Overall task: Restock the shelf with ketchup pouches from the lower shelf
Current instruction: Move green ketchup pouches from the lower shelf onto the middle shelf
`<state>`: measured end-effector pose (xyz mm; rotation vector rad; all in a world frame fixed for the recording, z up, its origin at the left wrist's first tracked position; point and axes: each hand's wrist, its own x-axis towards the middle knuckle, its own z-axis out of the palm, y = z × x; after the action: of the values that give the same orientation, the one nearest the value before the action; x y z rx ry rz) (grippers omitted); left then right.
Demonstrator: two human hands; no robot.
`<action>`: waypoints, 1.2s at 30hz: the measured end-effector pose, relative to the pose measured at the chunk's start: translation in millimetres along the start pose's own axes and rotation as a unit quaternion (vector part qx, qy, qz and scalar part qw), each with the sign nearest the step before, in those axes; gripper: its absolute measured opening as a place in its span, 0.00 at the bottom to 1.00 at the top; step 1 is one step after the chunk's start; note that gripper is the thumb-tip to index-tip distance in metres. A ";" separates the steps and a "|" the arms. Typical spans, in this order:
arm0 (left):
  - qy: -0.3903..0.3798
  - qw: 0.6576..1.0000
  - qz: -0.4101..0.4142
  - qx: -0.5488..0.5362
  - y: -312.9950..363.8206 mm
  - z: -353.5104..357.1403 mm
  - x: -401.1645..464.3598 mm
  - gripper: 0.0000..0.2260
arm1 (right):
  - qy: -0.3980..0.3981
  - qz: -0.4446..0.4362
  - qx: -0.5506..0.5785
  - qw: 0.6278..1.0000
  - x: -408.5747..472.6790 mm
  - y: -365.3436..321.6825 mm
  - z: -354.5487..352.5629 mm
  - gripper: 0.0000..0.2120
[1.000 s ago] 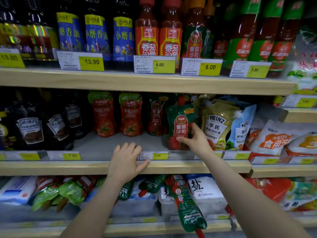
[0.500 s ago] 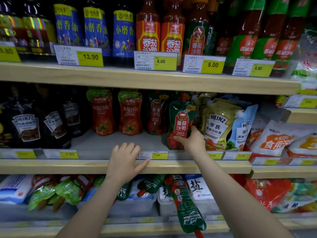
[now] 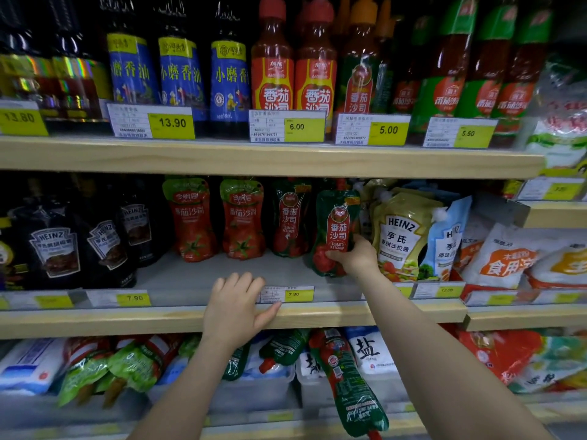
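**Middle shelf: one green ketchup pouch in hand**

Right hand [image 3: 355,257], centre-right of frame: grip pinched on the lower part of a green ketchup pouch [image 3: 335,231], thumb across the front, fingers behind. Pouch upright, tilted slightly, its base at the middle shelf [image 3: 197,281] surface; touching or just clear, cannot tell.

Left hand [image 3: 236,308], centre of frame: grip spread, fingers loosely extended over the shelf's front edge, thumb lying along the wooden lip, holding nothing. Just right of it, a price tag [image 3: 287,294] reading 7.90.

Standing on the middle shelf behind, counted left to right: two red pouches [image 3: 192,219], then one more green pouch [image 3: 290,217] just left of the held one. Right of the held pouch, one yellow Heinz pouch [image 3: 401,231] and one pale blue Heinz pouch [image 3: 448,239]. Far left, three dark Heinz pouches [image 3: 55,249].

Lower shelf, bottom of frame: one green ketchup pouch lying spout-down [image 3: 349,385] over the front edge; another [image 3: 282,349] partly hidden behind the left wrist. Salt bags [image 3: 368,350] beside them.
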<state>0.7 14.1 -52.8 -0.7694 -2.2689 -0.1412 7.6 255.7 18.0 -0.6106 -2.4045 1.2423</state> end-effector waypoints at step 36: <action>-0.014 0.999 -0.036 -0.010 57.8 13.8 -10.4 0.23 | -0.166 0.191 0.236 0.938 -162.7 187.5 12.0 0.17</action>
<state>30.9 60.5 -76.8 -0.7052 -2.3255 -0.1877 177.2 258.9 -163.6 -0.7868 -2.1538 2.1560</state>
